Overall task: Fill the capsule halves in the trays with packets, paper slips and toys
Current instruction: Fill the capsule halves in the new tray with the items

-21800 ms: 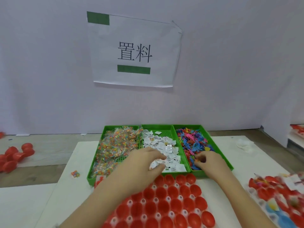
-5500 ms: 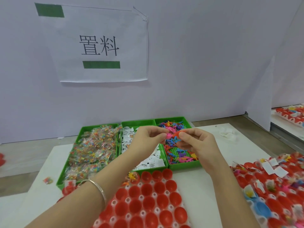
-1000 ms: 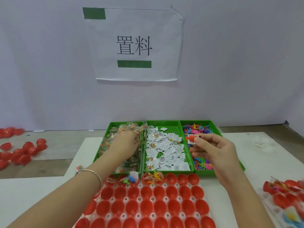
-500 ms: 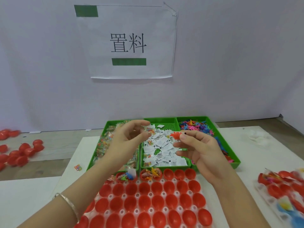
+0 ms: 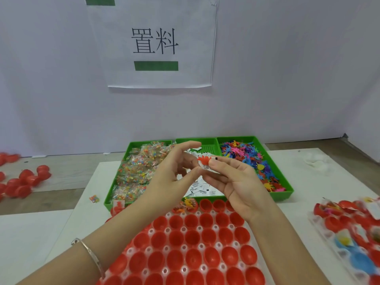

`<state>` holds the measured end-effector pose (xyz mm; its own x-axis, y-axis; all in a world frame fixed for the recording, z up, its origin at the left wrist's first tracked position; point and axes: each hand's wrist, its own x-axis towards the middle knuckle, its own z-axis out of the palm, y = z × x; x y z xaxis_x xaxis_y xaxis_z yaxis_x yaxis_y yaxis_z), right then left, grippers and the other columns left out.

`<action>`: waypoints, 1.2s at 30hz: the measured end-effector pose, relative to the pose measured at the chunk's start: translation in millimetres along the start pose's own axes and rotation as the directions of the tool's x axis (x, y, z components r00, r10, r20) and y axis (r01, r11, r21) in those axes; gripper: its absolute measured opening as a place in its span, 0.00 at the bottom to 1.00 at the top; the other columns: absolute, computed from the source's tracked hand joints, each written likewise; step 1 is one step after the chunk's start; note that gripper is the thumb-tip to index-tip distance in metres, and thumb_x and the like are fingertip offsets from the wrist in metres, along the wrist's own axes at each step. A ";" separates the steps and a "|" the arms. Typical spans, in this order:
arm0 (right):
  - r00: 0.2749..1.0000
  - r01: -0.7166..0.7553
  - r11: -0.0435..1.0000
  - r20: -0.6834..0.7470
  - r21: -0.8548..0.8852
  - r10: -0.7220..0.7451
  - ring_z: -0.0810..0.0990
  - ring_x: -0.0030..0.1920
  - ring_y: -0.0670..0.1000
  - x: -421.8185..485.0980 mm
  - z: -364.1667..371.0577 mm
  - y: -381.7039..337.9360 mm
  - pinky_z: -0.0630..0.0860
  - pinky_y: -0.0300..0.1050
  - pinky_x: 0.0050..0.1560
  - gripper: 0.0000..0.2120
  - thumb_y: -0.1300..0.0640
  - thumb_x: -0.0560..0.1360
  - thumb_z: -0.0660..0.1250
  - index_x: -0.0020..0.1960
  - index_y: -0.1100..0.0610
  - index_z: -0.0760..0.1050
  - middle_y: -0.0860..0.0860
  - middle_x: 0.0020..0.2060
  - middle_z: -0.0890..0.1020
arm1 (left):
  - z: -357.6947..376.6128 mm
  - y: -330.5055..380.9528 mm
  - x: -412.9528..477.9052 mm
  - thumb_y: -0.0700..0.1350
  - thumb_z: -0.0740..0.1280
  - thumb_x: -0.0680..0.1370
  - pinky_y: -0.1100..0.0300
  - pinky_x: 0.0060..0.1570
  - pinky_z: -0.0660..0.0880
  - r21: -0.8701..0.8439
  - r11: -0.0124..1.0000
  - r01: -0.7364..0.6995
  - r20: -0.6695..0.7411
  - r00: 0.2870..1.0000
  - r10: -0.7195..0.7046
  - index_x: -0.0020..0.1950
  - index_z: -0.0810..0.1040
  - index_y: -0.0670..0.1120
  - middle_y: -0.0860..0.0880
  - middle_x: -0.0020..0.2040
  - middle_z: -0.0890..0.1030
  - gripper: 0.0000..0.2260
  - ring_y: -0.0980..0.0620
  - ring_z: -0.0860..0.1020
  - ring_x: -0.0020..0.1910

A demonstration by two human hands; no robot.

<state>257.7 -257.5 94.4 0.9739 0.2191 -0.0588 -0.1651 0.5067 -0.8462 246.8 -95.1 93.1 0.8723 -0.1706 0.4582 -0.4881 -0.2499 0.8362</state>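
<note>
In the frame's middle, above the capsule halves [image 5: 192, 221], my right hand [image 5: 236, 182] pinches a red toy [image 5: 203, 160] and paper slip [image 5: 206, 166]. Both look light and bendy, best pinched at the edges. My left hand [image 5: 170, 177] curls beside, maybe touching.

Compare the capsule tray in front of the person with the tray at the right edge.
The front tray holds mostly empty halves, with a filled half in its far row; in the right tray several halves carry slips and toys. The front tray shows only red halves; the right tray has blue halves too. Both are pale trays seating open halves in rows.
</note>
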 end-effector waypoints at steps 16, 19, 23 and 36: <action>0.997 0.030 0.480 -0.011 -0.877 -0.082 0.81 0.29 0.50 -1.1 -23.1 14.1 0.80 0.49 0.38 0.11 0.65 0.70 0.73 0.39 0.49 0.81 0.55 0.35 0.84 | 20.0 -8.4 -80.3 0.56 0.56 0.81 0.69 0.68 0.45 0.648 0.711 -0.275 0.501 0.857 -0.125 0.76 0.63 0.52 0.54 0.77 0.60 0.23 0.55 0.59 0.74; 0.995 0.037 0.367 -0.001 -0.929 -0.103 0.79 0.28 0.43 1.9 -22.1 21.0 0.79 0.44 0.38 0.09 0.63 0.70 0.73 0.39 0.48 0.81 0.51 0.33 0.84 | 21.1 -11.6 -81.4 0.57 0.54 0.82 0.67 0.70 0.44 0.669 0.682 -0.293 0.501 0.857 -0.123 0.77 0.61 0.52 0.53 0.78 0.58 0.24 0.54 0.57 0.75; 0.996 0.055 0.307 0.030 -0.950 -0.084 0.78 0.30 0.36 4.4 -24.5 24.3 0.74 0.31 0.36 0.07 0.61 0.70 0.73 0.41 0.49 0.82 0.44 0.32 0.82 | 22.3 -12.4 -81.8 0.56 0.54 0.82 0.65 0.72 0.48 0.676 0.674 -0.299 0.500 0.857 -0.121 0.76 0.64 0.50 0.51 0.77 0.63 0.23 0.53 0.59 0.75; 0.976 0.214 -0.124 0.208 -0.969 0.059 0.79 0.50 0.48 3.6 -12.2 27.9 0.76 0.45 0.51 0.12 0.61 0.73 0.63 0.50 0.51 0.83 0.47 0.47 0.83 | 23.0 -13.7 -78.2 0.54 0.55 0.81 0.67 0.70 0.53 0.652 0.704 -0.281 0.487 0.867 -0.104 0.73 0.69 0.49 0.53 0.72 0.70 0.21 0.55 0.64 0.71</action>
<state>258.5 -252.7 64.1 0.9087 0.4174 0.0033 0.3798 -0.8236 -0.4212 184.6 -100.3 39.0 0.7938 -0.5858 0.1633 -0.6073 -0.7494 0.2637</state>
